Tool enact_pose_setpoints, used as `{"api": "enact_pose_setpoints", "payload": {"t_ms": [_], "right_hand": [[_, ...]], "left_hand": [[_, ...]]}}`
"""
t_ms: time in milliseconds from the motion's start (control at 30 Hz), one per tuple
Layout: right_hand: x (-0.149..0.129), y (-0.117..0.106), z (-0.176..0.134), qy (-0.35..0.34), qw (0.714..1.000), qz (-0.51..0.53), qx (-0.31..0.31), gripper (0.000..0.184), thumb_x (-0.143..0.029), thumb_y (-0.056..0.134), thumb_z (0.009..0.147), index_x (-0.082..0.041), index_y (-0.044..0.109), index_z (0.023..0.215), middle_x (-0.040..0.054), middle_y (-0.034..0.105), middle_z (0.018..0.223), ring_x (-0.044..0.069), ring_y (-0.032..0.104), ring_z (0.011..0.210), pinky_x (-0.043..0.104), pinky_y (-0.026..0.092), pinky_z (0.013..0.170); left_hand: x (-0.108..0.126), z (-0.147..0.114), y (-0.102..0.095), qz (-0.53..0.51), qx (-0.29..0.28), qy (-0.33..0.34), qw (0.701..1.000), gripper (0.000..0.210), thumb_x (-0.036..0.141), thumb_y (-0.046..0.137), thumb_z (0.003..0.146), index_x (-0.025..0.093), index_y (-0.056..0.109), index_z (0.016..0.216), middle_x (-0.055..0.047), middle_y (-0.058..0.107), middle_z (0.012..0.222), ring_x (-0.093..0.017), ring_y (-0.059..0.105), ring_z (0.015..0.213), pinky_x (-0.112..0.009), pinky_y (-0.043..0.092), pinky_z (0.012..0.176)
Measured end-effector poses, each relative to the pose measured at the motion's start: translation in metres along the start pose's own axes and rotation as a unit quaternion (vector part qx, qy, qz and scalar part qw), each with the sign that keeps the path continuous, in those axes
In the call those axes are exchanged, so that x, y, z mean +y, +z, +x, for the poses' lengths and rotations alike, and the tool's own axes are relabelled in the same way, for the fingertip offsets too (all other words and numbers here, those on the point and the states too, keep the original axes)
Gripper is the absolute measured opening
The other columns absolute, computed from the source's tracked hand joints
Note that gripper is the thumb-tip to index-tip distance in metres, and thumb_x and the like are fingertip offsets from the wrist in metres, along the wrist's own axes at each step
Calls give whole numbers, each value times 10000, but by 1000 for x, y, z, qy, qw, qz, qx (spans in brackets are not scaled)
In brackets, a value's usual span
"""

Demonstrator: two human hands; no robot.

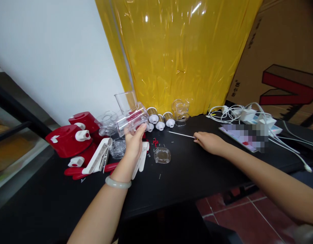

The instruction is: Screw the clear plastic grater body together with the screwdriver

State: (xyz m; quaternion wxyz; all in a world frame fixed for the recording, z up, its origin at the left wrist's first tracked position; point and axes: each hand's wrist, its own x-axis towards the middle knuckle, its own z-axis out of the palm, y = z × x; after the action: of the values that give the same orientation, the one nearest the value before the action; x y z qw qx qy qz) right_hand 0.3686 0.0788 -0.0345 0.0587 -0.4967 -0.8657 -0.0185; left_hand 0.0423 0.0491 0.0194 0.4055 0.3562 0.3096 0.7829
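My left hand (134, 140) is closed around a clear plastic housing (132, 118) with a wide upright chute, lifted above the black table. On the right, my right hand (207, 141) grips a screwdriver (182, 134) whose long thin shaft points left; its handle is mostly hidden in the fingers. Between the hands lie a clear oval plastic base (162, 155), small red plastic pieces (155, 142) and several loose screws (160, 176). White handle-like parts (98, 156) rest left of my left wrist. Drum-shaped graters (168, 119) with white ends stand behind the housing.
Red plastic bodies (70, 140) with white knobs crowd the table's left. Another clear housing (180, 110) stands by the yellow wrapped panel (171, 51). A tablet (237, 137), white cables (222, 113) and a power strip (269, 123) occupy the right, before a cardboard box (286, 51).
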Motion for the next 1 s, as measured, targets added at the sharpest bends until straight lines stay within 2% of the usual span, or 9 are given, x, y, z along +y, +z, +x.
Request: {"api": "enact_pose_setpoints", "payload": {"t_ms": [133,300,500,633,700,733,833,900,1000], "right_hand": [[0,9,8,-14,998,-54,10,179,-313,426,1014,-202,566,1004,100,642,988,223,644,891,298,421,702],[1,15,14,-31,997,-55,33,170,-294,454,997,-192,587,1025,116,624,1033,254,614,955,340,452,764],[0,14,14,-35,998,9,47,156,-292,493,968,-209,608,1032,120,628,1034,265,588,993,395,489,862],[-16,-4,18,-35,988,120,87,245,-375,573,931,-220,624,1115,130,628,1112,297,594,1072,493,498,959],[-35,-20,25,-60,961,230,142,391,-446,633,898,-240,594,1228,130,604,1224,311,568,1187,536,471,1040],[-47,-29,30,-70,936,298,175,504,-481,677,864,-255,557,1298,130,576,1300,317,542,1248,547,465,1062],[-87,-55,47,-99,831,497,229,861,-527,816,723,-304,414,1452,121,458,1479,339,437,1397,553,467,1082],[-111,-68,58,-116,779,572,229,984,-515,875,647,-303,381,1471,125,485,1454,344,454,1390,555,463,1088],[-130,-76,68,-113,757,613,198,962,-487,898,613,-269,423,1420,113,598,1294,317,582,1254,535,480,1077]], "left_hand": [[3,-2,-5,4,-27,-27,999,524,157,892,617,259,580,1025,41,735,915,-155,711,978,-362,489,998],[4,-2,-13,22,-52,-55,997,466,197,887,639,232,615,1016,0,752,984,-170,708,1023,-367,481,1005],[3,-2,-13,36,-66,-66,995,461,255,882,654,212,639,1043,-43,755,1039,-193,712,1066,-391,474,1035],[4,-4,-10,51,-81,-49,994,526,239,897,630,213,625,1080,-68,742,1140,-226,688,1147,-428,469,1068],[3,-7,-8,62,-91,-42,993,578,219,917,591,220,614,1083,-71,736,1171,-237,693,1141,-448,478,1072],[2,-9,-7,69,-100,-44,992,602,209,926,570,224,610,1081,-71,735,1176,-244,697,1135,-458,484,1071],[2,-17,-1,103,-144,-65,982,623,199,932,552,236,609,1083,-76,728,1197,-266,705,1128,-478,499,1063],[4,-23,4,131,-174,-78,973,603,214,925,570,236,610,1085,-82,722,1207,-279,711,1112,-487,515,1045],[13,-29,9,178,-200,-72,961,614,259,921,576,230,612,1106,-93,733,1160,-300,713,1092,-487,544,993]]}}
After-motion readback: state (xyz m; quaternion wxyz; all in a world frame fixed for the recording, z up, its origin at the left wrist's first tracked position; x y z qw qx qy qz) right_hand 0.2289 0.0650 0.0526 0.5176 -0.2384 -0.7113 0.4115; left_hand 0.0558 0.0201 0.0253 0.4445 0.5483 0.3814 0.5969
